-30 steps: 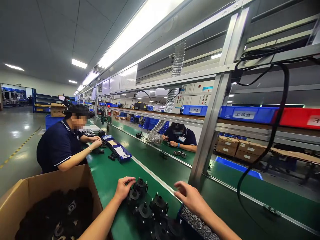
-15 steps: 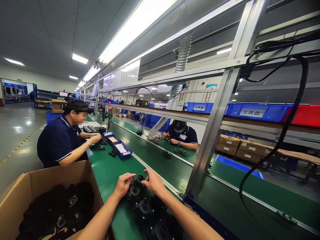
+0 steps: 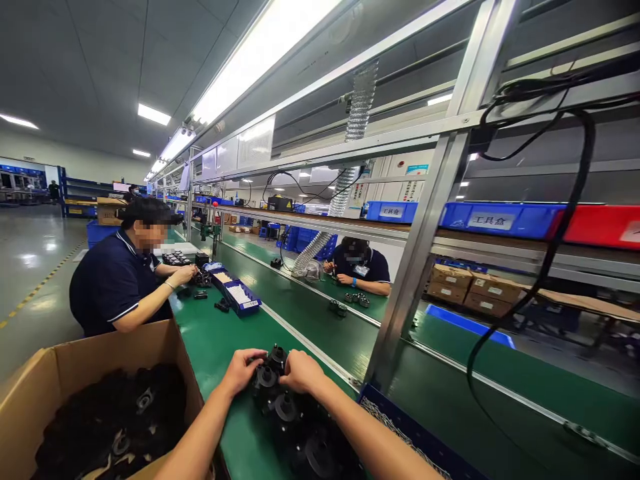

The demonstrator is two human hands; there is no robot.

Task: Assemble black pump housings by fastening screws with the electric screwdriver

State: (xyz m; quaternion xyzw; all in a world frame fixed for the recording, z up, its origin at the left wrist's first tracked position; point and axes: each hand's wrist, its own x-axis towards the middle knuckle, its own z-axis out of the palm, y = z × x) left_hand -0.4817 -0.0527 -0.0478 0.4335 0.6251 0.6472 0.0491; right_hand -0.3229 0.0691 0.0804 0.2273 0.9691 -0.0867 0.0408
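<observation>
Several black plastic parts with round raised collars [image 3: 287, 408] stand close together on the green bench before me. My left hand [image 3: 244, 370] is at the left side of the farthest black part [image 3: 277, 355], thumb and fingers drawn together near its edge. What sits between those fingertips is too small to make out. On the other side of that part, my right hand [image 3: 303, 372] is closed, fingers curled down against it. Its fingertips are hidden, so anything in them cannot be seen. Small shiny spots, like metal pins or screws, show on the parts.
At my left stands a cardboard box [image 3: 183, 360] holding more black parts. A dark blue tray of metal screws [image 3: 390, 423] lies right of my right forearm. An aluminium post [image 3: 410, 267] rises beyond it. Co-workers sit at left [image 3: 117, 283] and across the bench [image 3: 367, 267].
My right hand has come down, its fingers curling in against the far black part. My left hand has shifted slightly left and down. The view has moved slightly, showing more of the screw tray.
</observation>
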